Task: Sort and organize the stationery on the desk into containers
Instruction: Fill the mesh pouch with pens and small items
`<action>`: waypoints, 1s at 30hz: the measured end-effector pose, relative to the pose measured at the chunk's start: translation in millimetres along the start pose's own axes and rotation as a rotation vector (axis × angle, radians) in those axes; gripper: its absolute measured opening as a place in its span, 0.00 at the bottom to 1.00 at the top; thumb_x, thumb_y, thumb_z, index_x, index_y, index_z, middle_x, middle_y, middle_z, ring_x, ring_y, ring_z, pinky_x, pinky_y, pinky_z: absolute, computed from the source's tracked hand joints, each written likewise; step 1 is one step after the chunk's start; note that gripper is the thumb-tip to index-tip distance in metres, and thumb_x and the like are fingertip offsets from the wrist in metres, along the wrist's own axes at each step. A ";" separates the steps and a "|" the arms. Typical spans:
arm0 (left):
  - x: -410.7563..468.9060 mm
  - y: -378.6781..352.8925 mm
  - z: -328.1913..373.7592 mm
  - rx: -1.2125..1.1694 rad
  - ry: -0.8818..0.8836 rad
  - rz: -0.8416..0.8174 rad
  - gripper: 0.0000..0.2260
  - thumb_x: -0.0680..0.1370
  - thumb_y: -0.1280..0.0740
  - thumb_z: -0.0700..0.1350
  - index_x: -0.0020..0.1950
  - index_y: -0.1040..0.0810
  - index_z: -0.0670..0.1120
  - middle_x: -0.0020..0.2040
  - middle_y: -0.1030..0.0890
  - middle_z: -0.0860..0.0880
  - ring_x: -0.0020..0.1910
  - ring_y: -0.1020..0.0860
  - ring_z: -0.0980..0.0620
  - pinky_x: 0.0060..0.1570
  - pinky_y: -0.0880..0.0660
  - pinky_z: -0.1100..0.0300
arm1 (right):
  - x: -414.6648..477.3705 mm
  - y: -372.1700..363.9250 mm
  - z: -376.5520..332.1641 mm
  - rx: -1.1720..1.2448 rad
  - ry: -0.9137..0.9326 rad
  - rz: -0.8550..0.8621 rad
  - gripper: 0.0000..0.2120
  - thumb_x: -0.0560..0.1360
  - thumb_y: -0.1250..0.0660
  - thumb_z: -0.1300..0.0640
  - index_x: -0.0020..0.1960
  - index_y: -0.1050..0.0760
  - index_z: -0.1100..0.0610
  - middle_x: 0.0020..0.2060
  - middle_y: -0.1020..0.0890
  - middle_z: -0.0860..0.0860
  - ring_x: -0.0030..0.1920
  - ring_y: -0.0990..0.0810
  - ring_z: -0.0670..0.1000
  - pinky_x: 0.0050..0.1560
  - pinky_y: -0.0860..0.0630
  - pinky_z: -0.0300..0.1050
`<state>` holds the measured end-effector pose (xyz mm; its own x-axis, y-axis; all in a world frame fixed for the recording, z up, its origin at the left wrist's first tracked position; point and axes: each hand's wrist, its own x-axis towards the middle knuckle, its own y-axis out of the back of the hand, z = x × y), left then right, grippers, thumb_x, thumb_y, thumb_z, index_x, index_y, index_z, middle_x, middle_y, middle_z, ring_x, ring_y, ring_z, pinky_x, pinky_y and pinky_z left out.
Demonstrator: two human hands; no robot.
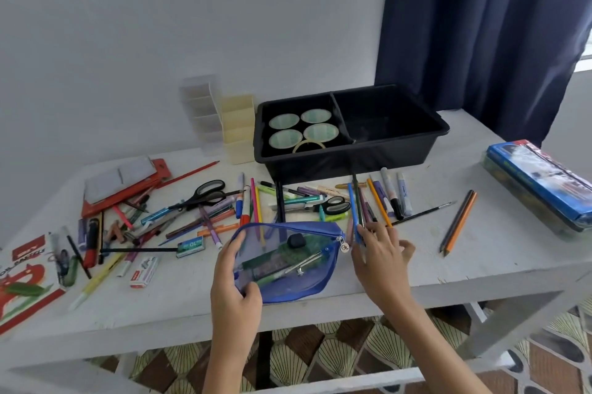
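Blue mesh pouch (298, 278) lay on desk (448, 252), near front edge. Left hand (235, 278) gripped its left end, fingers curled round the mesh. Right hand (382, 249) pinched what looked like two or three pens (354, 211) beside the zip end. Tape rolls (285, 121) sat in left compartment of black tray (400, 150).

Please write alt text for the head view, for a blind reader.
A left hand holds a blue mesh pouch on a white desk; the right hand grips pens beside it. Behind lie scattered pens and scissors, and a black tray with tape rolls.
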<state>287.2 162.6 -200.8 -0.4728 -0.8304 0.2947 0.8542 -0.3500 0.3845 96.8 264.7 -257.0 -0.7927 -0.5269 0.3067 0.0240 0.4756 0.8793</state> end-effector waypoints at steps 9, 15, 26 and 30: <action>-0.7 -7.7 0.3 -0.062 0.066 -0.034 0.31 0.74 0.40 0.24 0.71 0.34 0.50 0.68 0.34 0.59 0.68 0.39 0.64 0.53 0.38 0.83 | -13.8 12.7 -5.2 0.297 0.058 0.082 0.14 0.75 0.40 0.56 0.58 0.22 0.55 0.54 0.20 0.48 0.57 0.25 0.50 0.56 0.41 0.45; -6.3 -4.3 4.3 -0.064 0.084 -0.007 0.32 0.73 0.40 0.24 0.68 0.34 0.54 0.63 0.34 0.67 0.63 0.36 0.72 0.63 0.37 0.72 | -22.4 27.5 -20.9 0.604 0.036 0.035 0.15 0.76 0.37 0.66 0.62 0.24 0.58 0.48 0.25 0.43 0.51 0.28 0.44 0.53 0.31 0.36; -35.0 32.2 -0.3 -0.053 0.182 0.168 0.30 0.75 0.39 0.26 0.68 0.32 0.55 0.67 0.31 0.59 0.67 0.34 0.63 0.67 0.37 0.62 | -42.0 16.2 -53.0 0.694 0.091 -0.125 0.12 0.76 0.38 0.68 0.58 0.22 0.62 0.45 0.24 0.47 0.40 0.26 0.41 0.41 0.29 0.28; -48.2 55.2 -6.1 -0.029 0.217 0.260 0.31 0.74 0.40 0.25 0.66 0.32 0.57 0.63 0.32 0.66 0.63 0.34 0.69 0.63 0.36 0.69 | -50.5 10.1 -74.6 0.747 0.118 -0.186 0.12 0.75 0.38 0.69 0.56 0.22 0.62 0.44 0.23 0.48 0.40 0.26 0.39 0.39 0.30 0.25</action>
<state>358.5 180.7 -199.1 -0.1836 -0.9653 0.1856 0.9475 -0.1235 0.2950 182.5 243.6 -236.4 -0.6724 -0.6962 0.2513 -0.5533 0.6983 0.4542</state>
